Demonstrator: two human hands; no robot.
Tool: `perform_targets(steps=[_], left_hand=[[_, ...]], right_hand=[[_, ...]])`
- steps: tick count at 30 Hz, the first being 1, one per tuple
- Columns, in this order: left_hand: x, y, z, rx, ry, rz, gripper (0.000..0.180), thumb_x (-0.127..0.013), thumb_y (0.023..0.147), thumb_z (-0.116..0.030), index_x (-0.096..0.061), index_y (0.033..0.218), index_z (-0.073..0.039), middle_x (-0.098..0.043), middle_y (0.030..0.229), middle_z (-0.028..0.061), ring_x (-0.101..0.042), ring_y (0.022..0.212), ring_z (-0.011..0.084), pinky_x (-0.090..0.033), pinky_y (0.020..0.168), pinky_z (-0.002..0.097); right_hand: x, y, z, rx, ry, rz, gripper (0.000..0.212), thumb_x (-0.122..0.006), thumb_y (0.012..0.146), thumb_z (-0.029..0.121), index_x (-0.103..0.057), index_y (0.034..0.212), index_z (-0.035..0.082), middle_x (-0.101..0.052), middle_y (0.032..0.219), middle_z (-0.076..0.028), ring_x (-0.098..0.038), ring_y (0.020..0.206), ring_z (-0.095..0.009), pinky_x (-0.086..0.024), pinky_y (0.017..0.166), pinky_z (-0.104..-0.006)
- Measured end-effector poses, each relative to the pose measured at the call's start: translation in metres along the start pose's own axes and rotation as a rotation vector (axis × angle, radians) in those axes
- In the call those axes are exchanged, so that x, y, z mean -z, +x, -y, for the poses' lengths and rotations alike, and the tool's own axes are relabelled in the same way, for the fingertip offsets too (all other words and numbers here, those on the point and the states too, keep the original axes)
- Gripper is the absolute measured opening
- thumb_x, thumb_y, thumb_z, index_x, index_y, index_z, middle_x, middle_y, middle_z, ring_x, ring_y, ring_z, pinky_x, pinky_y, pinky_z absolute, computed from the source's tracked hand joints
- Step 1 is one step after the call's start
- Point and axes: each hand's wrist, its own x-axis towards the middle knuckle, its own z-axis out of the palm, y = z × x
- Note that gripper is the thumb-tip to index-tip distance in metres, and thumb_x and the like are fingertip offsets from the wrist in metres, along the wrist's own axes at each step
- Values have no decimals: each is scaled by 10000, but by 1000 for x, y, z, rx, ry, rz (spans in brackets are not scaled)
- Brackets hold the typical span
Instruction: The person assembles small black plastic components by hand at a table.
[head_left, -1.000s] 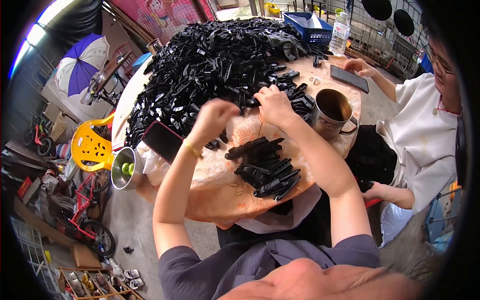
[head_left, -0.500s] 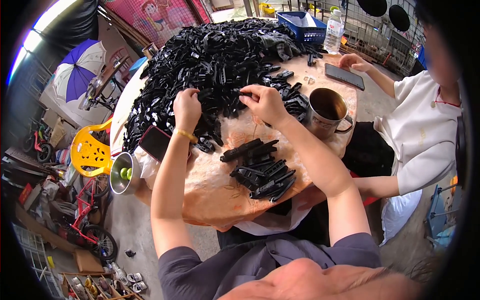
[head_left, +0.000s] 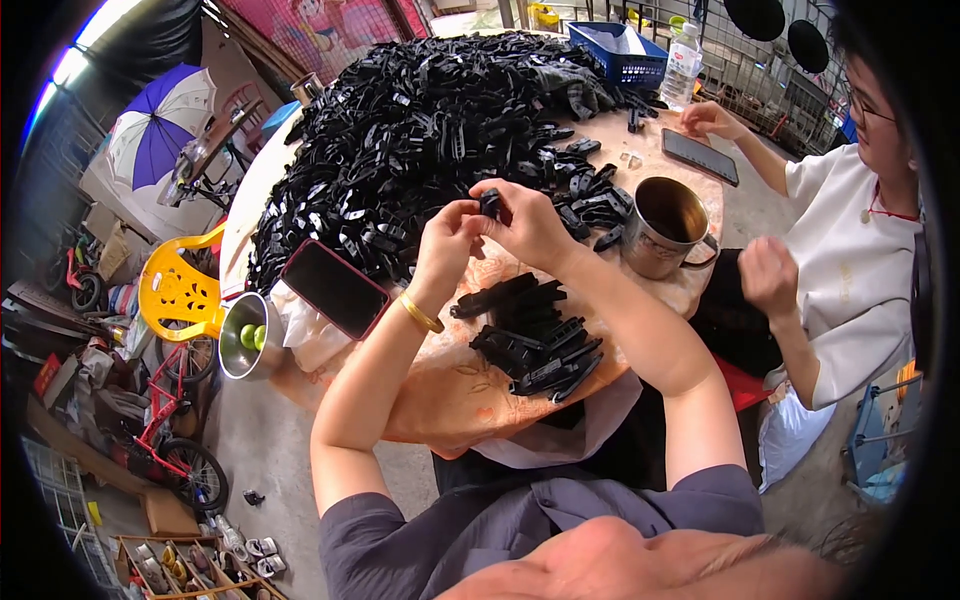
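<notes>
My two hands meet over the table, just in front of a big heap of small black plastic parts point(head_left: 400, 130). Between their fingertips is a dark black plastic part point(head_left: 489, 203), mostly covered by the fingers. My right hand point(head_left: 525, 222) pinches it from the right. My left hand point(head_left: 450, 245), with a yellow bangle at the wrist, is closed against it from the left. Whether they hold one part or two joined pieces is hidden. Below them, nearer me, lies a smaller stack of long black plastic pieces point(head_left: 540, 345) on the orange-patterned tablecloth point(head_left: 430, 400).
A metal mug point(head_left: 660, 235) stands right of my right hand; a red-edged phone point(head_left: 336, 288) lies left of my left wrist. A steel bowl with green fruit point(head_left: 235, 345) sits at the left edge. Far right are a bottle point(head_left: 682, 68), a blue basket point(head_left: 620, 60) and a seated person point(head_left: 850, 240).
My left hand has left the heap and moved right and nearer me, meeting my right hand at the part. The other person's near hand has risen into sight.
</notes>
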Motion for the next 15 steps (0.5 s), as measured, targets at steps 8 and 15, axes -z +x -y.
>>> perform_targets(steps=[8, 15], left_hand=[[21, -9, -7, 76, -684, 345, 210, -485, 920, -130, -515, 1060, 24, -585, 966, 105, -596, 920, 206, -492, 887, 334], [23, -12, -10, 128, -414, 110, 320, -431, 949, -174, -484, 1139, 78, -586, 1030, 143, -599, 974, 232, -507, 863, 319]], right_hand=[[3, 1, 7, 288, -359, -1, 314, -620, 788, 178, -561, 1067, 47, -556, 826, -115, -551, 821, -295, -466, 704, -379], [13, 3, 12, 82, -59, -59, 256, -523, 866, 105, -521, 1103, 9, -603, 870, -129, -592, 739, -213, -475, 680, -293]])
